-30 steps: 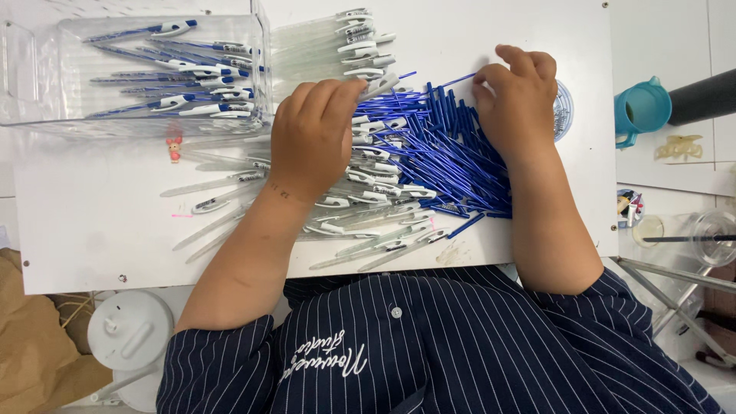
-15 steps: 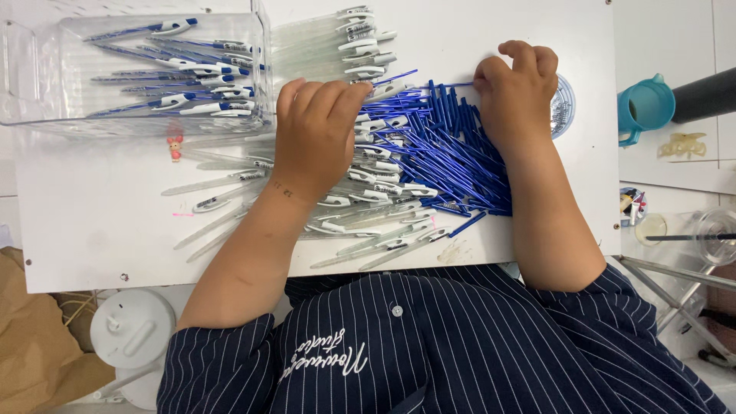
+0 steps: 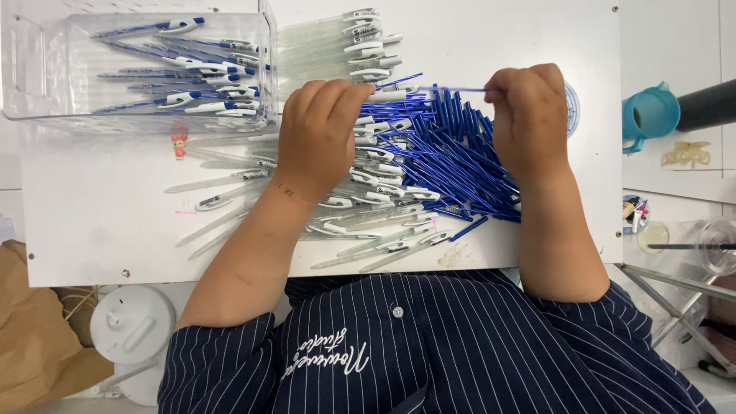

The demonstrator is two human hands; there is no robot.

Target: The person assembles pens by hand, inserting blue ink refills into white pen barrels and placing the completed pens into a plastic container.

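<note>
On the white table (image 3: 107, 230) lies a pile of blue pen refills (image 3: 452, 165) beside a spread of clear pen barrels with white clips (image 3: 376, 207). My left hand (image 3: 318, 134) rests over the barrels and pinches one barrel (image 3: 387, 96) at its fingertips. My right hand (image 3: 529, 123) is closed on the end of a thin blue refill (image 3: 452, 89) that runs level toward that barrel. More empty barrels (image 3: 337, 42) lie fanned at the table's far side.
A clear plastic bin (image 3: 46, 84) at the far left holds several assembled blue-and-white pens (image 3: 184, 54). A small red figure (image 3: 180, 144) stands by the bin. A teal cup (image 3: 648, 115) sits off the right edge; a white lidded tub (image 3: 130, 326) is below left.
My right hand has lifted a blue refill out of the pile and holds it level. My left hand now pinches a clear barrel in line with it.
</note>
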